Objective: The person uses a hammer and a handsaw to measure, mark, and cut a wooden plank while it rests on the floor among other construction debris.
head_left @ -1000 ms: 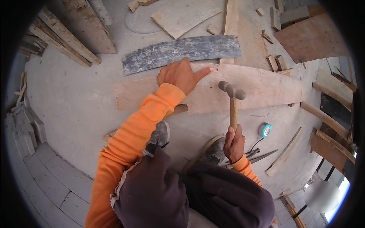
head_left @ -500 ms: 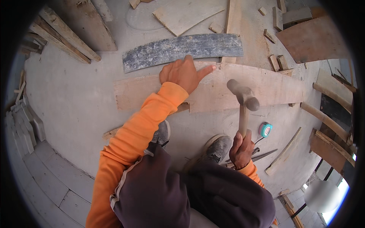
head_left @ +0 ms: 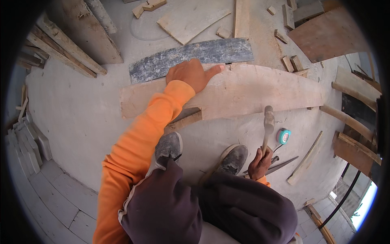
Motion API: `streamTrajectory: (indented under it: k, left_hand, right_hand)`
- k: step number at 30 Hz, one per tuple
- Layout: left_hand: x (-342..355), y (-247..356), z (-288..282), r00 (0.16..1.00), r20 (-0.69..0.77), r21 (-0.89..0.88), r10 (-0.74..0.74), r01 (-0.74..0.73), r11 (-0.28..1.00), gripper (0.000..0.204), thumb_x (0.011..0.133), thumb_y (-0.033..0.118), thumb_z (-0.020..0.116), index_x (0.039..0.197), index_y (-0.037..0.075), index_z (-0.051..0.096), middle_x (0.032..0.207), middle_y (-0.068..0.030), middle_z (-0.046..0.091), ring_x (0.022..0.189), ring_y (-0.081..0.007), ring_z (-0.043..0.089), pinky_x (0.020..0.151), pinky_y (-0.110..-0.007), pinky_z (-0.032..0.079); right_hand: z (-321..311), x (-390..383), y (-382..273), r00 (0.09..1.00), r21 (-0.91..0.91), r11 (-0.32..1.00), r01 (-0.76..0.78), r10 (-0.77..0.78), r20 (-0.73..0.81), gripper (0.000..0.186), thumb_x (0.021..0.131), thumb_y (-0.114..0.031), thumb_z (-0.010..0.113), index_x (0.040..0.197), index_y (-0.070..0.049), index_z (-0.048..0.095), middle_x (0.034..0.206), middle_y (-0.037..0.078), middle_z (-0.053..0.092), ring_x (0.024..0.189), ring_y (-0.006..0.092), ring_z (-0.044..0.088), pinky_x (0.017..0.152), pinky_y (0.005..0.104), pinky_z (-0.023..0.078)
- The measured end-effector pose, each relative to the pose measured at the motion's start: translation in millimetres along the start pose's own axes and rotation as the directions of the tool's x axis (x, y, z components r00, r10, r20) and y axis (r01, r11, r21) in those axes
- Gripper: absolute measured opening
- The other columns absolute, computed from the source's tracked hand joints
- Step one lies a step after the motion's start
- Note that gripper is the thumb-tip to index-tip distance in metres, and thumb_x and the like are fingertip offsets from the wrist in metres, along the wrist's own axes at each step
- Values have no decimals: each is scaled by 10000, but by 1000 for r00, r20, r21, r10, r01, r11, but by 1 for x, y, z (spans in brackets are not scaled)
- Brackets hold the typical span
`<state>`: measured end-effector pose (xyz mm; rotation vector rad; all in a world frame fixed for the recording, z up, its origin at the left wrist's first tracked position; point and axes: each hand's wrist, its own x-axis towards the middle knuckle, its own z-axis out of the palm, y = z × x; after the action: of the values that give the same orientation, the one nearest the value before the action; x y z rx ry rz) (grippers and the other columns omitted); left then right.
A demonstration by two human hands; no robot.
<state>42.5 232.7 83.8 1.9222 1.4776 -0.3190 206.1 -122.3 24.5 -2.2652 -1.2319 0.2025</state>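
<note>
My left hand (head_left: 189, 75) grips the top edge of a long pale plywood board (head_left: 276, 85), fingers bent over it and thumb stretched along the edge. Just beyond lies a weathered grey strip (head_left: 211, 50). My right hand (head_left: 260, 162) is closed on the wooden handle of a hammer (head_left: 268, 118), whose slightly blurred head is below the board's near edge. A turquoise tape measure (head_left: 283, 136) rests on the floor right of the hammer, with long dark tools (head_left: 284, 164) partly behind my right hand. A wooden batten (head_left: 183, 121) shows under the board's left part.
Planks (head_left: 73, 49) stand at the upper left, and pale slabs (head_left: 28, 142) are stacked at the left. A plywood sheet (head_left: 325, 34), offcuts (head_left: 287, 63) and curved timber pieces (head_left: 347, 122) lie to the right. My two shoes (head_left: 232, 158) are below the board.
The hammer has swung, its head now lower and further right, below the board's edge instead of over it. My left hand stays at the top edge, shifted slightly left in view.
</note>
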Motion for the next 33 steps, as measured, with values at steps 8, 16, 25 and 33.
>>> streamTrajectory:
  k: [8, 16, 25, 33]
  left_hand:
    - [52, -7, -8, 924, 365, -31, 113, -109, 994, 980, 884, 806, 394, 1269, -61, 637, 1336, -305, 578, 1255, -470, 547, 1078, -522, 377]
    - [28, -26, 11, 492, 847, -133, -201, 562, 816, 684, 882, 797, 450, 850, 121, 549, 541, 14, 434, 398, -99, 413, 348, -258, 314]
    - [15, -21, 26, 499, 853, -203, -149, 582, 787, 482, 999, 570, 443, 885, 115, 553, 564, 0, 481, 418, -154, 464, 364, -294, 354]
    - [48, -67, 23, 346, 938, -243, -7, 672, 700, 490, 1000, 558, 429, 955, 90, 567, 654, -19, 505, 502, -182, 490, 455, -341, 426]
  right_hand:
    - [-21, -51, 56, 885, -351, 825, -443, 465, -24, 326, 978, -238, 617, 1219, -38, 529, 985, 191, 636, 891, 368, 644, 761, 438, 494]
    - [14, 75, -57, 955, 531, 832, -161, -4, 296, 244, 950, -148, 651, 1145, -6, 611, 1036, 158, 634, 839, 286, 623, 730, 365, 495]
    - [51, 128, -102, 970, 692, 722, 16, -180, 166, 229, 987, -188, 593, 1001, 35, 640, 945, 206, 645, 833, 374, 623, 760, 440, 501]
    - [29, 123, -64, 913, 676, 734, -60, -233, 334, 242, 1006, -173, 512, 940, 30, 626, 853, 218, 599, 843, 430, 581, 770, 481, 466]
